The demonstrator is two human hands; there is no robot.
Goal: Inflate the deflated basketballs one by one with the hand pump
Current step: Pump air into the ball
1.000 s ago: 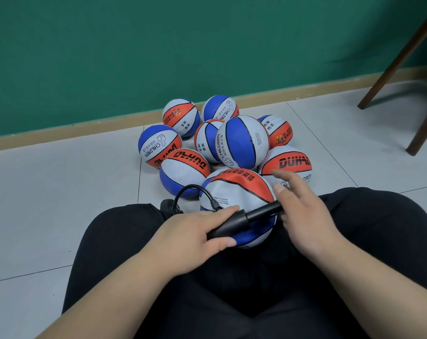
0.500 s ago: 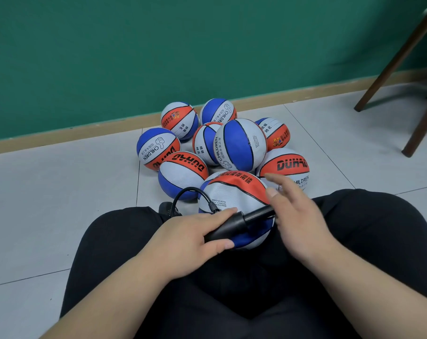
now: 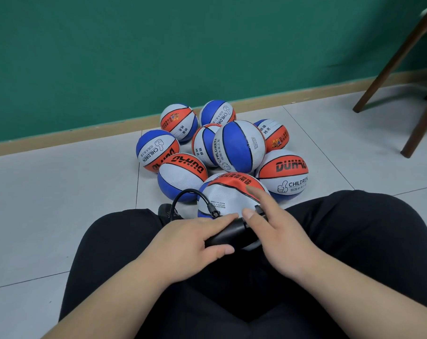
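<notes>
A person is sitting on a pale tiled floor [image 3: 60, 204] facing a green wall [image 3: 158, 45], and the camera is looking down over their legs in black trousers [image 3: 354, 241]. Two brown wooden furniture legs [image 3: 391, 69] are standing at the right edge.

A heap of eight blue, white and orange basketballs [image 3: 282, 174] is lying on the floor just beyond the knees. The balls are touching one another, and one is sitting on top of the rest. All eight are looking round and firm, so I judge them already pumped. A ninth basketball [image 3: 222, 199] is resting between the thighs against the front of the heap. Its orange top panel is looking creased and slack, so I judge this to be the one being filled now, and the last one needing air.

Both hands are working close together over this ninth ball. The left hand [image 3: 190, 241] is gripping the barrel of the single black hand pump [image 3: 228, 233], with fingers and thumb wrapping round it. The right hand [image 3: 288, 236] is covering the pump's handle end, its index finger [image 3: 253, 192] lying straight on the orange panel. The palm is hiding the handle, so I cannot tell whether it is being grasped.

One thin black hose [image 3: 213, 211] is arching beside the ball's left side, its connector lying against the white panel just above the left fingertips
</notes>
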